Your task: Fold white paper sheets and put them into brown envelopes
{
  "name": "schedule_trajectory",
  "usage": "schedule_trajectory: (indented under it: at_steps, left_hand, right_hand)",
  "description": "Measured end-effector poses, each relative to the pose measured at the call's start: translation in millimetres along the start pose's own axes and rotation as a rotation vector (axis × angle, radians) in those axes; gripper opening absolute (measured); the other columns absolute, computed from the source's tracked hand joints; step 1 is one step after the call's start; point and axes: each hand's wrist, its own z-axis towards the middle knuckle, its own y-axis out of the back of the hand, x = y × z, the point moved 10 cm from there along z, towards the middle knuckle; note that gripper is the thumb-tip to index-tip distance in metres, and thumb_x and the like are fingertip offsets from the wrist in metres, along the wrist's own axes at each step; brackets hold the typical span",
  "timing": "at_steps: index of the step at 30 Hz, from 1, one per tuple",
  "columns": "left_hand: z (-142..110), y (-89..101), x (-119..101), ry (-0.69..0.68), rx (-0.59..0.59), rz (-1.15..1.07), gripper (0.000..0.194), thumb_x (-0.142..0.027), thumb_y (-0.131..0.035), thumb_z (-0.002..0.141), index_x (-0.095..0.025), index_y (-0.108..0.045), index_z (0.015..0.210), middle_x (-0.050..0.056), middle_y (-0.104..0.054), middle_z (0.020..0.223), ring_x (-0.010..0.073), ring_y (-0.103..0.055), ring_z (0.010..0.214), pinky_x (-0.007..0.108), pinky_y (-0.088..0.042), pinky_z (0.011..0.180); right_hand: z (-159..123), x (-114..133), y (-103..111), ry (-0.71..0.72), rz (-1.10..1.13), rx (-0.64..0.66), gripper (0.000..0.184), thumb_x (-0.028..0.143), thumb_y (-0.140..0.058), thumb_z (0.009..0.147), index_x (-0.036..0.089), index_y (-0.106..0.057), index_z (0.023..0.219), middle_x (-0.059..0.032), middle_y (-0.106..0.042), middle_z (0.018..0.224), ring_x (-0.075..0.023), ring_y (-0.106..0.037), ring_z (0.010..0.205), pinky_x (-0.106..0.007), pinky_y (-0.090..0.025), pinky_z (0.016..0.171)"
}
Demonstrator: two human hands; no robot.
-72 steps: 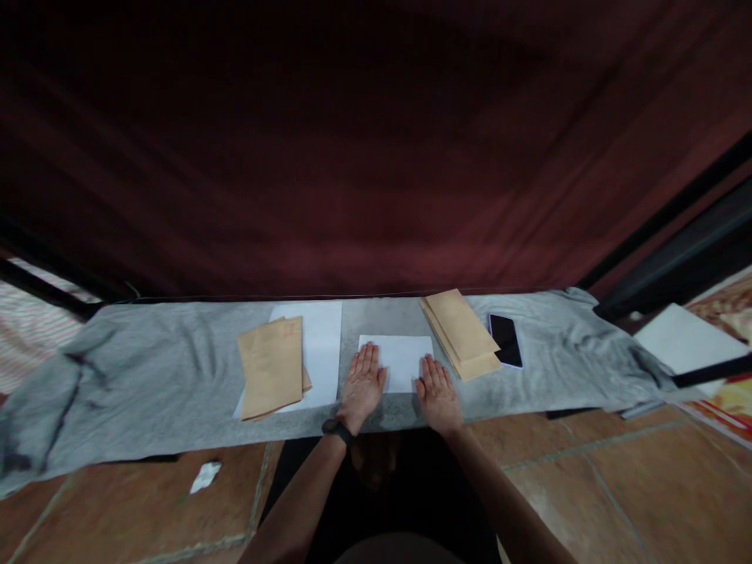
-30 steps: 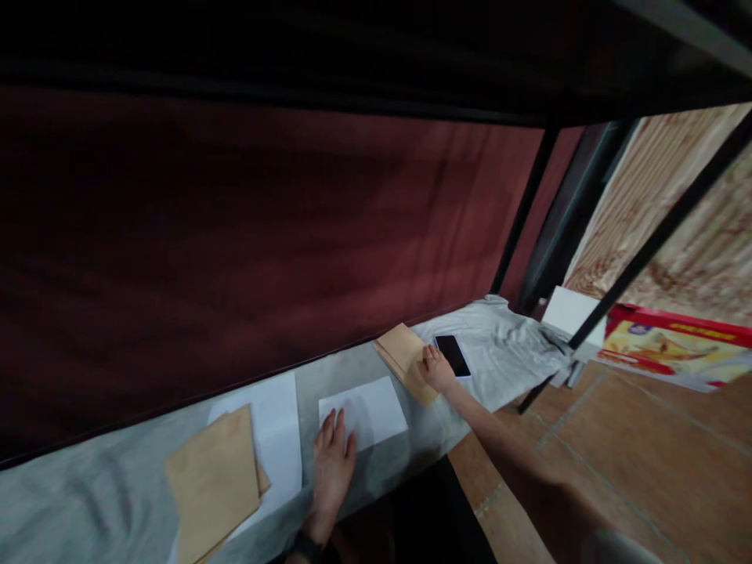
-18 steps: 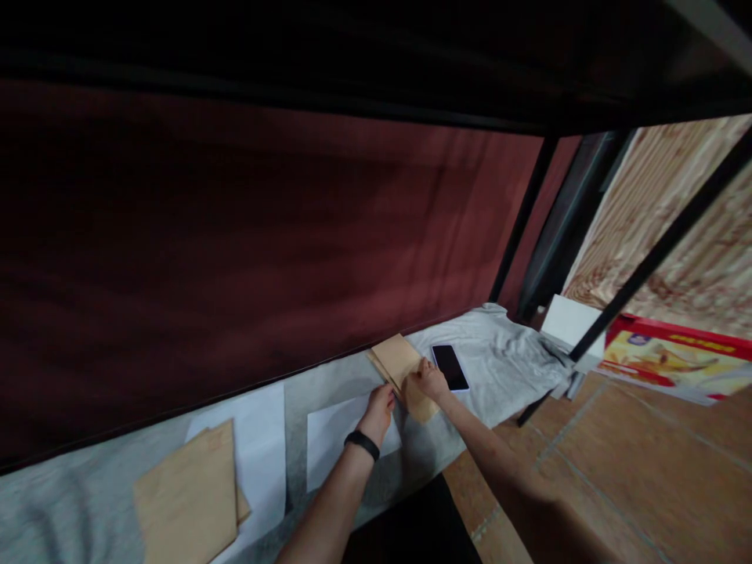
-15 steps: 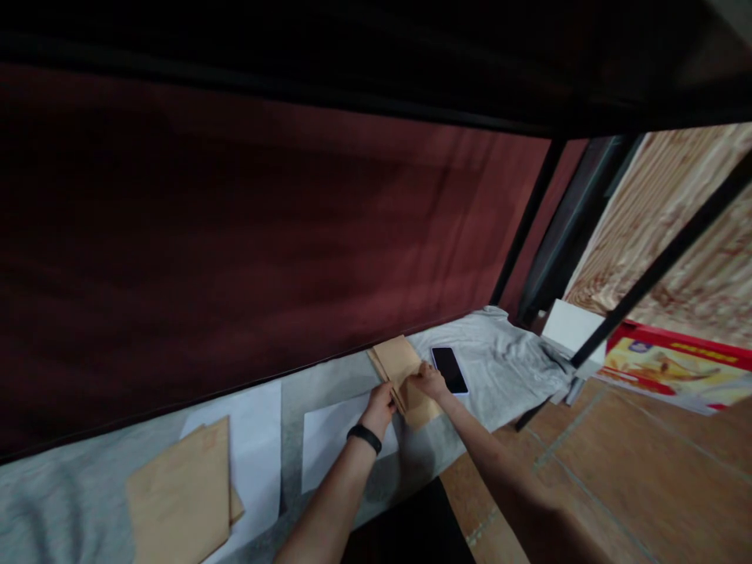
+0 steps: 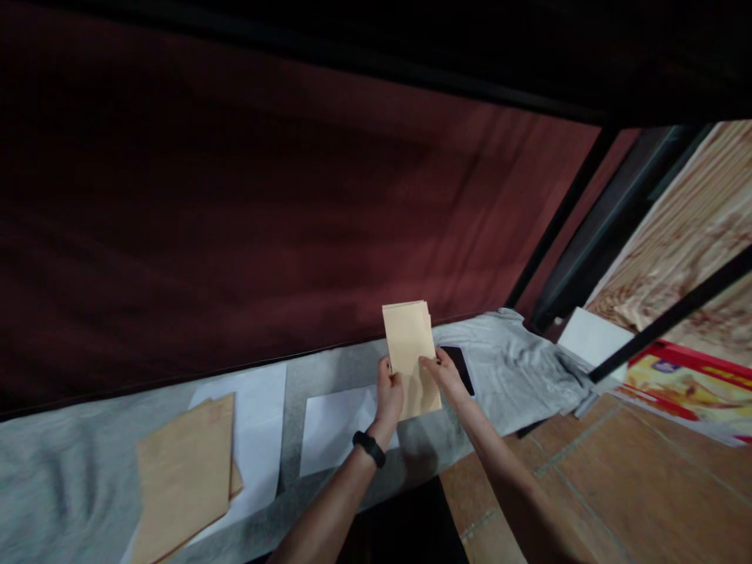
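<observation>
Both my hands hold a stack of tan envelopes (image 5: 410, 352) upright above the grey cloth (image 5: 70, 486). My left hand (image 5: 388, 395), with a black band at the wrist, grips the stack's left edge. On the right edge sits my right hand (image 5: 445, 374), fingers closed on it. A folded white sheet (image 5: 332, 427) lies flat on the cloth just below and left of the hands. A black phone (image 5: 463, 366) lies behind my right hand, partly hidden by it.
At the left, more tan envelopes (image 5: 182, 474) lie on a larger white sheet (image 5: 258, 423). A dark red curtain (image 5: 235, 219) hangs behind the cloth-covered surface. Black frame bars (image 5: 663, 321), a white box (image 5: 593, 338) and a red printed box (image 5: 687, 384) stand at the right, over brown floor tiles (image 5: 616, 486).
My hands left the folded white sheet, reached right to the envelope stack beside the phone, and have lifted it upright off the cloth. The view has swung to the right.
</observation>
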Motion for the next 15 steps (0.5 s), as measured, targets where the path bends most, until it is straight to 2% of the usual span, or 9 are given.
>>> schedule_trajectory:
  at_steps: [3, 5, 8, 11, 15]
  left_hand:
    - [-7.3, 7.2, -22.9, -0.114, -0.005, -0.096, 0.036, -0.019, -0.047, 0.087, -0.022, -0.048, 0.123, 0.008, -0.065, 0.12, 0.0189, -0.062, 0.109, 0.036, -0.049, 0.097]
    - [-13.9, 4.5, -24.5, -0.154, 0.033, -0.085, 0.037, -0.02, -0.048, 0.089, -0.022, -0.046, 0.126, 0.009, -0.061, 0.127, 0.0199, -0.059, 0.116, 0.037, -0.045, 0.103]
    - [-21.5, -1.5, -3.4, -0.116, 0.072, -0.034, 0.05, -0.019, -0.052, 0.086, -0.022, -0.04, 0.134, 0.012, -0.055, 0.136, 0.0215, -0.054, 0.125, 0.039, -0.041, 0.109]
    - [-21.4, -5.8, 18.5, -0.057, 0.082, -0.011, 0.06, -0.016, -0.054, 0.081, -0.021, -0.036, 0.138, 0.013, -0.053, 0.14, 0.0211, -0.05, 0.131, 0.039, -0.037, 0.112]
    - [-11.8, -6.6, 32.8, 0.081, 0.067, -0.066, 0.054, -0.016, -0.055, 0.079, -0.022, -0.044, 0.132, 0.009, -0.063, 0.127, 0.0193, -0.059, 0.119, 0.036, -0.044, 0.105]
  right_hand:
    - [-8.4, 15.6, 13.5, 0.078, 0.318, 0.01, 0.055, 0.049, -0.07, 0.078, 0.021, -0.058, 0.123, -0.0071, -0.073, 0.109, -0.0231, -0.069, 0.092, -0.033, -0.056, 0.081]
    - [-18.0, 21.2, 17.3, 0.129, 0.45, 0.028, 0.059, 0.048, -0.075, 0.073, 0.023, -0.057, 0.124, -0.0071, -0.07, 0.117, -0.0241, -0.066, 0.102, -0.035, -0.053, 0.091]
    - [-32.8, 11.2, 8.2, 0.1, 0.426, 0.085, 0.064, 0.048, -0.075, 0.073, 0.024, -0.055, 0.129, -0.0078, -0.068, 0.121, -0.0254, -0.063, 0.111, -0.038, -0.05, 0.098]
    - [-41.3, -5.9, -5.6, 0.047, 0.394, 0.137, 0.062, 0.055, -0.069, 0.078, 0.024, -0.055, 0.13, -0.0086, -0.067, 0.123, -0.0251, -0.062, 0.114, -0.04, -0.048, 0.101]
    - [-34.3, -24.7, -5.3, 0.003, 0.262, 0.096, 0.059, 0.065, -0.059, 0.08, 0.021, -0.061, 0.12, -0.0094, -0.07, 0.116, -0.0245, -0.065, 0.106, -0.038, -0.052, 0.093]
